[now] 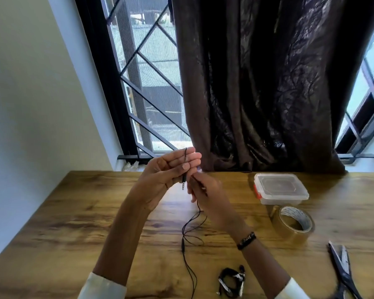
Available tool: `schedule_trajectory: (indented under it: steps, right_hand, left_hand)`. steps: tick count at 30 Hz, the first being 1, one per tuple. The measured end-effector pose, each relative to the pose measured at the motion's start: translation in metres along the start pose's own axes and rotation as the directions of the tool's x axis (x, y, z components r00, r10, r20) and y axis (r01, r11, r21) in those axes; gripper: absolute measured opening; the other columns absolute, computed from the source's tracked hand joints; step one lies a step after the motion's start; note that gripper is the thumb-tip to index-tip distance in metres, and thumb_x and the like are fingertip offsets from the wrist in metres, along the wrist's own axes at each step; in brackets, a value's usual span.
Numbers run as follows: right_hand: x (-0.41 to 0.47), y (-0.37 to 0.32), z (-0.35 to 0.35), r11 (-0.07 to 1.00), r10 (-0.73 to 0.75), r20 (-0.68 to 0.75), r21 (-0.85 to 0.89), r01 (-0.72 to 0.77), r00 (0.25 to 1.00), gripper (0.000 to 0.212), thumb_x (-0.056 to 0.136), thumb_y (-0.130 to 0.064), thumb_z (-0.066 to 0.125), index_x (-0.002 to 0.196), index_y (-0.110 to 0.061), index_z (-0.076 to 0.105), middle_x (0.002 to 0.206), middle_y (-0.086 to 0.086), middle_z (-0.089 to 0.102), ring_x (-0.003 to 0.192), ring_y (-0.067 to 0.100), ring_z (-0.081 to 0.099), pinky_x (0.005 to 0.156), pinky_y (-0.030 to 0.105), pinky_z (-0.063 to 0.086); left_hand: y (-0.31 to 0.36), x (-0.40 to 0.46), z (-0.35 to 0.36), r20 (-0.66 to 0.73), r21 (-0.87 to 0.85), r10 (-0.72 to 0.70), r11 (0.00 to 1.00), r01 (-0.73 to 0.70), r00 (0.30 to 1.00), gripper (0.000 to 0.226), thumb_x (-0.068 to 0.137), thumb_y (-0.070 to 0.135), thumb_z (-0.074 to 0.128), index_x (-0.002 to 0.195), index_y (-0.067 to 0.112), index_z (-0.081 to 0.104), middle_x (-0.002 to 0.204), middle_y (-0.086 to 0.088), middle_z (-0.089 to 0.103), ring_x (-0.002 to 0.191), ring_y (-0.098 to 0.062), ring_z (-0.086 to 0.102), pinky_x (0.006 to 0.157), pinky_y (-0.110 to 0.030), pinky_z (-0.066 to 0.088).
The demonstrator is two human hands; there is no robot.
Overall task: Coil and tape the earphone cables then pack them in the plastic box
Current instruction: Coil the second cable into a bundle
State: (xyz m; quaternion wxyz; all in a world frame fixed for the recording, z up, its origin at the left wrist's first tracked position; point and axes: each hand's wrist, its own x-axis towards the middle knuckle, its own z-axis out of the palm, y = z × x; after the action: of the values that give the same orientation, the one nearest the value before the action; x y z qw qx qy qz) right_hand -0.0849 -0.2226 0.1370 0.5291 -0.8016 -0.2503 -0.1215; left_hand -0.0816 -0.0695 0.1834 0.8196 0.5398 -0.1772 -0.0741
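Observation:
My left hand (171, 169) is raised above the table, palm toward me, fingers nearly straight. A black earphone cable (189, 231) runs up over its fingertips and its jack plug (183, 183) hangs down in front of the palm. My right hand (205, 190), just right of the plug, pinches the cable; the rest trails in loose loops down to the table's near edge. A coiled, taped black earphone bundle (232, 280) lies near my right forearm. The clear plastic box (281, 192), lid on with red clips, stands at the back right.
A roll of brown packing tape (294, 223) stands in front of the box. Scissors (343, 270) lie at the right near edge. The wooden table (73, 223) meets a barred window and a dark curtain (257, 93) at the back.

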Motion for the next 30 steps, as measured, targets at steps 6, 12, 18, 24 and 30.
schedule_trajectory:
  steps: [6, 12, 18, 24, 30]
  right_hand:
    - [-0.010, -0.017, -0.006, 0.988, -0.107, 0.037, -0.108, 0.111, 0.994, 0.023, 0.101, -0.019, 0.047, 0.095, -0.012, 0.067, 0.066, -0.020, 0.049, 0.062, -0.002, 0.052, 0.058, 0.009, 0.038]
    - [-0.017, -0.023, -0.010, 0.957, -0.168, 0.047, -0.231, 0.174, 0.985, 0.018, 0.099, -0.016, 0.050, 0.095, -0.018, 0.067, 0.068, -0.032, 0.047, 0.068, -0.010, 0.052, 0.063, 0.006, 0.036]
    - [-0.024, -0.015, -0.003, 0.981, -0.091, 0.057, -0.167, 0.100, 0.994, 0.018, 0.099, -0.014, 0.050, 0.094, -0.019, 0.066, 0.064, -0.024, 0.052, 0.059, 0.007, 0.051, 0.054, 0.017, 0.040]
    - [-0.024, -0.015, -0.003, 0.986, -0.042, 0.048, -0.158, 0.049, 0.998, 0.020, 0.098, -0.013, 0.050, 0.089, -0.024, 0.064, 0.059, -0.018, 0.050, 0.054, 0.008, 0.049, 0.053, 0.016, 0.037]
    - [-0.036, -0.022, -0.019, 0.980, -0.028, 0.051, -0.195, 0.038, 0.998, 0.018, 0.098, -0.013, 0.052, 0.091, -0.021, 0.066, 0.063, -0.015, 0.054, 0.058, 0.013, 0.053, 0.056, 0.029, 0.045]
  left_hand:
    - [0.012, 0.005, 0.002, -0.044, 0.043, 0.147, 0.988, -0.145, 0.988, 0.049, 0.083, -0.004, 0.053, 0.131, 0.004, 0.051, 0.124, -0.010, 0.065, 0.119, -0.022, 0.059, 0.090, -0.023, 0.051]
    - [0.012, 0.005, 0.009, -0.145, -0.036, 0.197, 0.978, -0.204, 0.970, 0.042, 0.086, 0.002, 0.053, 0.128, 0.000, 0.054, 0.119, -0.013, 0.067, 0.114, -0.024, 0.063, 0.087, -0.022, 0.053]
    - [0.020, -0.001, 0.019, -0.092, -0.184, 0.183, 0.963, -0.197, 0.979, 0.030, 0.087, 0.001, 0.052, 0.110, 0.006, 0.071, 0.118, -0.015, 0.068, 0.113, -0.023, 0.064, 0.085, -0.021, 0.053]
    - [0.015, -0.008, 0.040, 0.068, -0.569, 0.093, 0.821, -0.038, 0.993, 0.052, 0.074, -0.002, 0.075, 0.124, -0.005, 0.059, 0.129, -0.016, 0.061, 0.115, -0.016, 0.062, 0.088, -0.021, 0.052]
    - [0.008, -0.006, 0.042, -0.039, -0.492, 0.180, 0.853, -0.176, 0.983, 0.041, 0.085, -0.010, 0.049, 0.124, -0.002, 0.059, 0.127, -0.015, 0.062, 0.118, -0.019, 0.060, 0.090, -0.022, 0.051]
